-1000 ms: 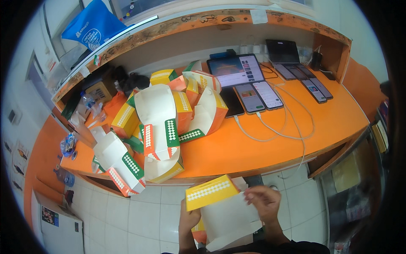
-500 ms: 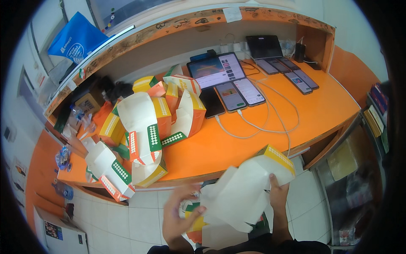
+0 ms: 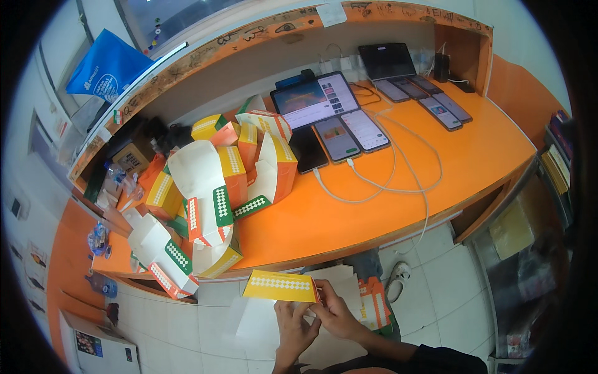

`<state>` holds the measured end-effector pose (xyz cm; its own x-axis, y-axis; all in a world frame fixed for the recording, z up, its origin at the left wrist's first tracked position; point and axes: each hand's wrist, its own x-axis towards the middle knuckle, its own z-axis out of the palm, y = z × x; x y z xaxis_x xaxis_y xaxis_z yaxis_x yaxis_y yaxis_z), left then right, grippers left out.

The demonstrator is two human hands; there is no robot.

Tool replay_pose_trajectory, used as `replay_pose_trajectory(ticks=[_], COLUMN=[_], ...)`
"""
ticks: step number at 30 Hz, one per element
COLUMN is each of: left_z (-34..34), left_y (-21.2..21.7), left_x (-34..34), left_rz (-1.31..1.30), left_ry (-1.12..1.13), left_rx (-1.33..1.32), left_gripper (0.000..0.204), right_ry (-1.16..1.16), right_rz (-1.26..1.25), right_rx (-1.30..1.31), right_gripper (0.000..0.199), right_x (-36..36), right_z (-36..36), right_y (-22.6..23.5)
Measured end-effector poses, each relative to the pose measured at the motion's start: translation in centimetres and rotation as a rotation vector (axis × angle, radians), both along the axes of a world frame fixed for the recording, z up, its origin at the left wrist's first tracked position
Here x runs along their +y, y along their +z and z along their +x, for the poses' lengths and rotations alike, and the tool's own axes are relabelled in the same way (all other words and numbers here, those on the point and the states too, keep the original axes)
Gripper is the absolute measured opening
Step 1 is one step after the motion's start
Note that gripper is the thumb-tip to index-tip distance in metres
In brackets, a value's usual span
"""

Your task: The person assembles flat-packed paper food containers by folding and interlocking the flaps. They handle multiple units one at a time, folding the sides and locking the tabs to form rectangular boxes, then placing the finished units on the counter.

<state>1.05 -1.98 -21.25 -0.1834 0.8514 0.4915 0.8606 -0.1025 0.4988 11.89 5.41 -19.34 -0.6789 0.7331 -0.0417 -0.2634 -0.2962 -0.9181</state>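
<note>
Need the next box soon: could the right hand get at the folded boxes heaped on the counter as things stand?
Probably not right away. The right hand and left hand both grip the flat carton below the counter edge. The path up to the box pile looks open, though.

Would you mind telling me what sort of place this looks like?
Probably the service side of a small food takeaway counter: folded orange-and-white cartons are piled on the orange counter, and a tablet and several phones lie charging on cables.
</note>
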Motion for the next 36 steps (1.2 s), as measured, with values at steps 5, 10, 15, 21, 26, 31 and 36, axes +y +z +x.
replay_pose_trajectory(ticks=[5,10,15,21,26,31,36], left_z=[-0.5,0.0,0.1,0.1,0.6,0.3,-1.7], left_y=[0.1,-0.1,-2.0,-2.8,-0.4,0.0,-1.0], left_x=[-0.8,-0.9,-0.5,0.8,1.9,1.7,0.7], left_rz=[0.039,0.039,-0.006,0.077,0.109,0.13,0.084], left_ry=[0.061,0.088,0.098,0.233,0.166,0.043,0.074], left_rx=[-0.188,-0.457,-1.024,-1.162,-1.431,-1.265,-1.129], left_gripper=[0.042,0.017,0.022,0.032,0.038,0.045,0.044], right_ry=[0.123,-0.013,-0.212,-0.187,-0.107,-0.024,0.004], right_rz=[0.327,0.242,0.421,0.671,0.326,0.212,0.159], right_rx=[-0.147,-0.145,-0.158,-0.147,-0.059,-0.087,-0.046], right_gripper=[0.024,0.014,0.012,0.017,0.015,0.011,0.009], right_x=[2.5,3.7,3.7,3.3,4.2,4.3,3.2], right_z=[2.1,3.5,3.2,2.3,1.5,0.6,-0.9], right_y=[0.1,-0.6,-1.5,-1.9,-2.8,-3.7,-3.8])
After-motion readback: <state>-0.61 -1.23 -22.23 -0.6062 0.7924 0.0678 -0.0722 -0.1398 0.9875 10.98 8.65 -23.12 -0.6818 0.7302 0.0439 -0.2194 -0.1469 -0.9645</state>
